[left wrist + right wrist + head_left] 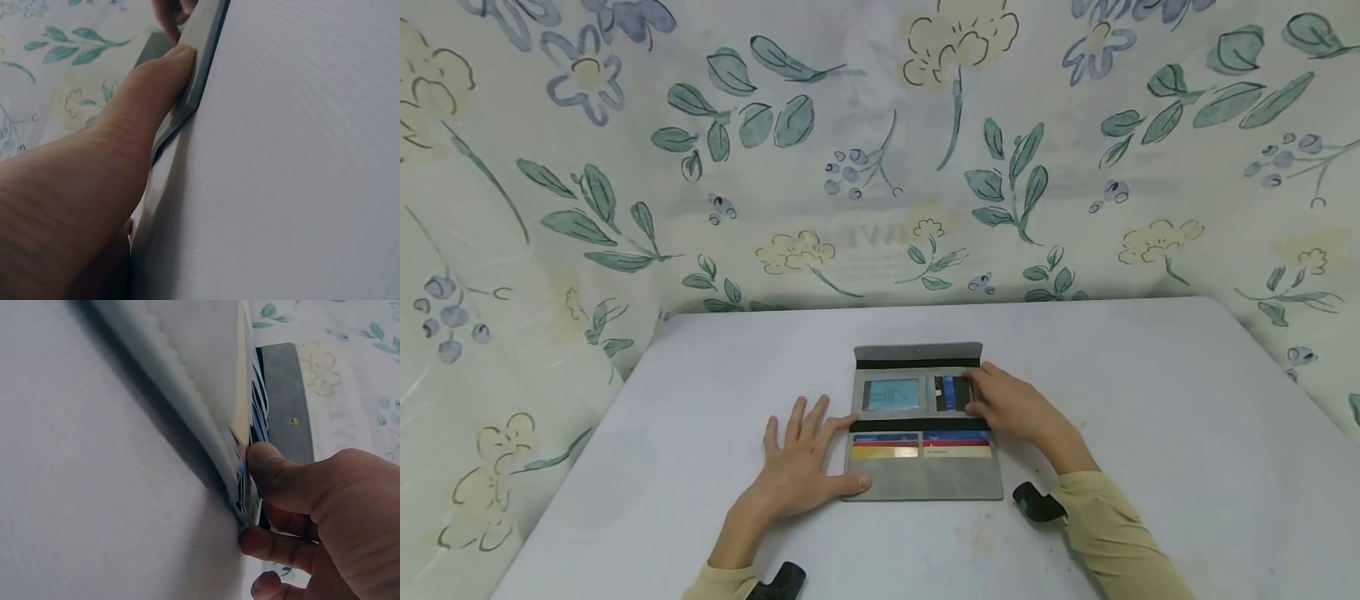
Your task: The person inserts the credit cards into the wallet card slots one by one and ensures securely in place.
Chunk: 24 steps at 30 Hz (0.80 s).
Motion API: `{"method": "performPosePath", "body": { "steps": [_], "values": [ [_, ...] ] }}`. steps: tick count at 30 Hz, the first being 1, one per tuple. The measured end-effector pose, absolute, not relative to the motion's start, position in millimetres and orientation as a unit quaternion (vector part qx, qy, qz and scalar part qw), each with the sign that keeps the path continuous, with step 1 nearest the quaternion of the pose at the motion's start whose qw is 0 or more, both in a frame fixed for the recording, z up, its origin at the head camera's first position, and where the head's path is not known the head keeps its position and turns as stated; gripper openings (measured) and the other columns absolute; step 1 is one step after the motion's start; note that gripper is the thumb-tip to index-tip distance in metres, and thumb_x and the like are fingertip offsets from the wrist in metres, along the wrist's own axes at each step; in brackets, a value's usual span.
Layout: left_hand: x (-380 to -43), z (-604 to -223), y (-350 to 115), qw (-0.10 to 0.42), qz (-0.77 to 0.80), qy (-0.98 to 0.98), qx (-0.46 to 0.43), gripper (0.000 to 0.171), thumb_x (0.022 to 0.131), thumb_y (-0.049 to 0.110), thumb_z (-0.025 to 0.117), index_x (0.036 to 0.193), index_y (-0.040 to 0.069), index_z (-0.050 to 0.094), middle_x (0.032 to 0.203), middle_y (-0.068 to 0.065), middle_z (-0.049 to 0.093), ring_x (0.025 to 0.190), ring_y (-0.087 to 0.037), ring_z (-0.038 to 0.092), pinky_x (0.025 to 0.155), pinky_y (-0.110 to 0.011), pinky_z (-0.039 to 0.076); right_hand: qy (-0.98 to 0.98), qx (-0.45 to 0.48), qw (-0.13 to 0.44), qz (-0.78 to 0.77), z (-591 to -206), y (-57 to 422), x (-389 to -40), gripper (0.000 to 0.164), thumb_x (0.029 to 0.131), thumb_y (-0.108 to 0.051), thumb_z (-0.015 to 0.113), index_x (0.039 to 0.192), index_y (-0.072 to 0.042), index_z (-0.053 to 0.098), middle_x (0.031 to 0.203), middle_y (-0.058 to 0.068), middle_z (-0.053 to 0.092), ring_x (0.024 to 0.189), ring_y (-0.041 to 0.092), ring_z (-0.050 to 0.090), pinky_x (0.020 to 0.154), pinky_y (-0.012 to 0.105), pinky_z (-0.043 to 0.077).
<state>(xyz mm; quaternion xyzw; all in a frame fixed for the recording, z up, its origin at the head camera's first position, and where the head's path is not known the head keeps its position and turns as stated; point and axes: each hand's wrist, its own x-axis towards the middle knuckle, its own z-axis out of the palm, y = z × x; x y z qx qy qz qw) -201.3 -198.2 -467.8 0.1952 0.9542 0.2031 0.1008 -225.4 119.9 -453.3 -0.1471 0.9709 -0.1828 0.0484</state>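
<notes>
A grey long wallet (925, 482) lies unfolded on the white table, its flap (917, 351) turned away to the far side. Bank cards (883, 446) fill the lower slots; a clear window (891, 395) and a black-and-blue card (949, 393) show above. My left hand (801, 467) has its fingers spread on the table, the thumb resting on the wallet's near left corner and the index fingertip touching its left edge. With thumb and fingers, my right hand (1022, 406) pinches the wallet's right edge beside that card; in the right wrist view, the thumb (265, 459) presses by the card slots.
The white table (625, 467) extends around the wallet on every side. A floral-patterned covering (880, 167) rises behind and beside the table. Black wrist-worn devices (1037, 502) sit at both sleeves.
</notes>
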Motion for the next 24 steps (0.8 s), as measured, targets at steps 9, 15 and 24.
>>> {"method": "performPosePath", "body": {
  "steps": [9, 15, 24],
  "values": [
    [-203, -468, -197, 0.105, 0.213, 0.951, 0.198, 0.086, 0.076, 0.064, 0.072, 0.147, 0.023, 0.045, 0.164, -0.019, 0.014, 0.149, -0.046, -0.005, 0.11, -0.072, -0.01, 0.972, -0.149, 0.057, -0.174, -450, 117, -228, 0.048, 0.096, -0.016, 0.066, 0.137, 0.004, 0.051, 0.104, 0.008, 0.058, 0.086, 0.018, 0.054, 0.079, 0.037, 0.051],
    [-203, -467, -196, 0.107, 0.214, 0.951, 0.196, 0.087, 0.076, 0.064, 0.072, 0.147, 0.023, 0.045, 0.164, -0.019, 0.014, 0.149, -0.046, -0.005, 0.11, -0.072, -0.01, 0.974, -0.155, 0.048, -0.159, -448, 113, -228, 0.048, 0.095, -0.017, 0.067, 0.135, 0.005, 0.051, 0.108, 0.011, 0.059, 0.091, 0.021, 0.056, 0.087, 0.042, 0.053],
    [-202, -466, -196, 0.11, 0.211, 0.952, 0.195, 0.088, 0.077, 0.065, 0.071, 0.148, 0.023, 0.044, 0.164, -0.019, 0.012, 0.149, -0.046, -0.006, 0.11, -0.072, -0.011, 0.974, -0.163, 0.039, -0.149, -450, 109, -229, 0.048, 0.096, -0.016, 0.066, 0.136, 0.005, 0.05, 0.111, 0.013, 0.058, 0.1, 0.025, 0.056, 0.095, 0.046, 0.051]
  ]
}}
